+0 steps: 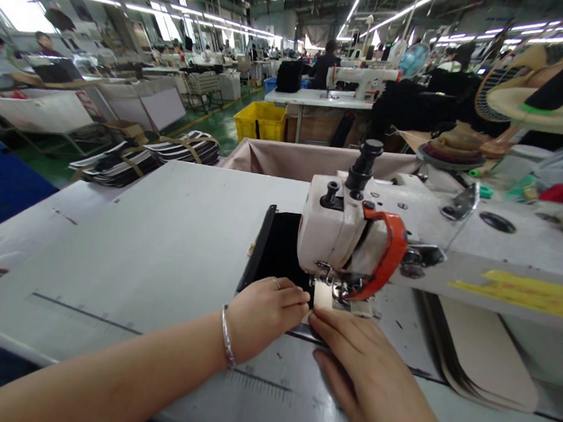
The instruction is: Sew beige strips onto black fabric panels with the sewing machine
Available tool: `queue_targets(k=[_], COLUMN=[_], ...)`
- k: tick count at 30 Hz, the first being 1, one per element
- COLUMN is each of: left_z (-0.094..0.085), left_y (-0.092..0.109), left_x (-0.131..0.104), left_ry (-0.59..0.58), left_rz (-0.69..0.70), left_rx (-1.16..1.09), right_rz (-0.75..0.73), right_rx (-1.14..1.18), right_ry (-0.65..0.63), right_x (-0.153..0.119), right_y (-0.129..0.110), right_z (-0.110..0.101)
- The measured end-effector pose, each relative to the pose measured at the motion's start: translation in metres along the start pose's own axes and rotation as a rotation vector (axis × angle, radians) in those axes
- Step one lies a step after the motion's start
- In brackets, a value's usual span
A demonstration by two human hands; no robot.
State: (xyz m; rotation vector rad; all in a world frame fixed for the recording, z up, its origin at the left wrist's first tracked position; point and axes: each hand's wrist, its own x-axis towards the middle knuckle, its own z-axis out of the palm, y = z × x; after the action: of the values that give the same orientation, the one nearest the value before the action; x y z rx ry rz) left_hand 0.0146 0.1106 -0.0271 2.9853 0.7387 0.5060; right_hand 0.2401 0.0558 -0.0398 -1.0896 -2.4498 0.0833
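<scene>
A black fabric piece [280, 248] with a dark stiff edge strip lies on the white table, partly under the head of a sewing machine [333, 226]. My left hand [265, 313], with a silver bangle at the wrist, has its fingers closed on the near edge of this fabric, just left of the presser foot. Beside it, my right hand [366, 361] lies with fingers stretched out, thumb apart on the table. Its fingertips touch a small cream strip [323, 295] in front of the needle area. The fingertips of both hands nearly meet.
An orange guard [387, 256] curves round the machine's needle side. Several beige rounded panels [488, 353] are stacked under the machine arm. Striped bundles [182, 147] lie at the table's far left. Behind stand a yellow crate [259, 121], another sewing machine [363, 80] and people at work.
</scene>
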Motion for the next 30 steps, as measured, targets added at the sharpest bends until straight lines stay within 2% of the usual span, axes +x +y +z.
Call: queue_targets(k=[11,17,23,30], left_z=[-0.001,0.005,0.007,0.006], left_y=[-0.005,-0.009,-0.011,-0.009], left_x=[0.010,0.013,0.014,0.014], left_ry=[-0.057,-0.024,0.049,-0.016], left_rz=[-0.122,-0.090,-0.131,-0.161], left_rx=[-0.020,0.059,-0.016,0.005], right_rz=[0.025,0.054,0.075,0.078], right_rx=[-0.070,-0.076,-0.078,-0.099], right_ry=[-0.021,-0.009,-0.022,-0.009], right_x=[0.007,0.009,0.009,0.010], right_y=[0.011,0.011,0.012,0.010], right_z=[0.009,0.013,0.016,0.015])
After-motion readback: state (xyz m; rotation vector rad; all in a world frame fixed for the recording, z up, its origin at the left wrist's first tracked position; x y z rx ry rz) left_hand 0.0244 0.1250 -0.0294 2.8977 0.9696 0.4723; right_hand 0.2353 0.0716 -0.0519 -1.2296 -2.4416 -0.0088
